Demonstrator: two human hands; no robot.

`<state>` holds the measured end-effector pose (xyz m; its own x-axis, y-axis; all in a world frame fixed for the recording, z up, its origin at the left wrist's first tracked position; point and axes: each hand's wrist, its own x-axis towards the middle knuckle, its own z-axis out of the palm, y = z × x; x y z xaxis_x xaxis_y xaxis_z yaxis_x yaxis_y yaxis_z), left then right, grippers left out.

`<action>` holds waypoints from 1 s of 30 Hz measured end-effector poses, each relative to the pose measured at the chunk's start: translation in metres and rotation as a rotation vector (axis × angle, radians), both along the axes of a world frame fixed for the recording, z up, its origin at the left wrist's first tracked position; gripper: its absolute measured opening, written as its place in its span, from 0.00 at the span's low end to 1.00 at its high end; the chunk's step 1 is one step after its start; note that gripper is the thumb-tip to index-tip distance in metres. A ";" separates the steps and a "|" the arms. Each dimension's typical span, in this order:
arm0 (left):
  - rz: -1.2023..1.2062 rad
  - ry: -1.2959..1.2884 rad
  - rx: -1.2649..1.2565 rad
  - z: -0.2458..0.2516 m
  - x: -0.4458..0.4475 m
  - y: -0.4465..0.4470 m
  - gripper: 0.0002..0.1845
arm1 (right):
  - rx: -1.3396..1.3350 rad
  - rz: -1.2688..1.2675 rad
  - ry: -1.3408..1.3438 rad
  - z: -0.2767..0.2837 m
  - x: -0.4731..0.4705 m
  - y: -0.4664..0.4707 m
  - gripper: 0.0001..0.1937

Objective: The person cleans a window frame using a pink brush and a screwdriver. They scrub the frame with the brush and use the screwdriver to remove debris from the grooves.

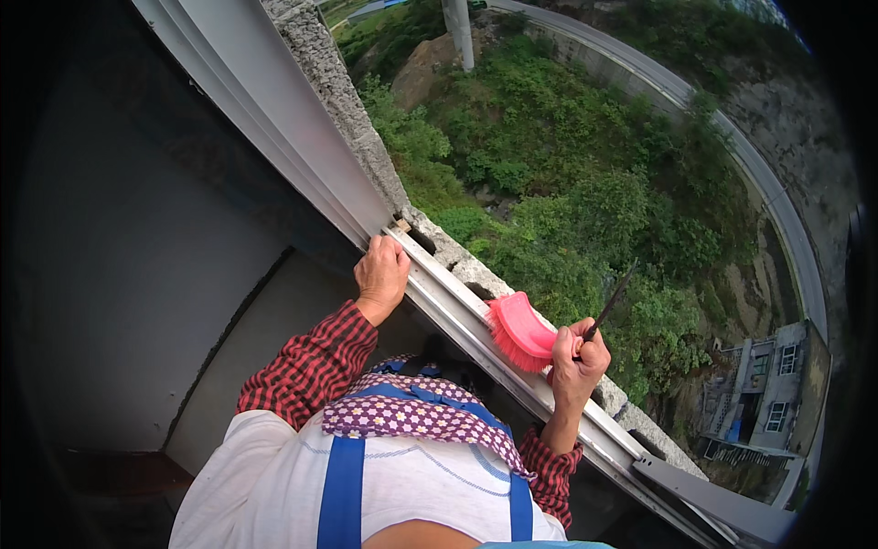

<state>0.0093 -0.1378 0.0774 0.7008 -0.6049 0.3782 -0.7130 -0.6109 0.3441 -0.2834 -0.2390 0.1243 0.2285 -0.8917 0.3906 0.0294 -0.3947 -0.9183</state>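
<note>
My left hand [382,278] is curled against the lower corner of a white window frame [343,175], where the upright meets the bottom track [446,291]. Its fingertips are hidden, so whether it grips anything there is unclear. In my right hand [579,360] is the handle end of a pink scrub brush [528,326], and its bristles hang over the track. A thin dark pointed rod [614,298] sticks out of the same fist, aimed outward; its kind is not plain.
A rough, broken masonry ledge [473,267] with gaps runs outside the track. Beyond lies a steep drop to bushes [583,213], a road [796,219] and a house [768,391]. A grey metal strip [713,497] crosses the track at lower right. Indoors, a wall [151,274] stands left.
</note>
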 end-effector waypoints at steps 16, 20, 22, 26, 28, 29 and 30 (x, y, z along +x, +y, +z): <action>-0.524 0.280 0.051 0.065 0.018 -0.058 0.11 | 0.011 -0.012 -0.069 -0.004 -0.001 -0.002 0.20; -0.627 0.140 0.268 0.082 0.043 -0.052 0.10 | -0.021 -0.062 -0.012 -0.005 -0.002 -0.002 0.19; -0.665 0.036 0.410 0.088 0.050 -0.042 0.09 | -0.003 -0.051 -0.009 -0.004 -0.003 -0.002 0.19; -0.600 0.032 0.582 0.088 0.035 -0.019 0.11 | -0.015 -0.063 0.022 -0.003 -0.003 -0.001 0.19; -0.457 0.064 0.702 0.085 0.025 -0.016 0.15 | -0.009 -0.031 -0.010 -0.002 -0.003 -0.001 0.19; -0.416 0.051 0.760 0.084 0.023 -0.017 0.16 | -0.004 -0.027 -0.033 -0.002 -0.002 -0.001 0.19; -0.367 0.061 0.759 0.082 0.022 -0.019 0.19 | -0.012 -0.029 -0.026 -0.002 -0.002 -0.001 0.19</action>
<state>0.0312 -0.1568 0.1594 0.4158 -0.8730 -0.2551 -0.9051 -0.4246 -0.0221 -0.2852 -0.2405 0.1220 0.1926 -0.8928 0.4071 0.0413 -0.4072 -0.9124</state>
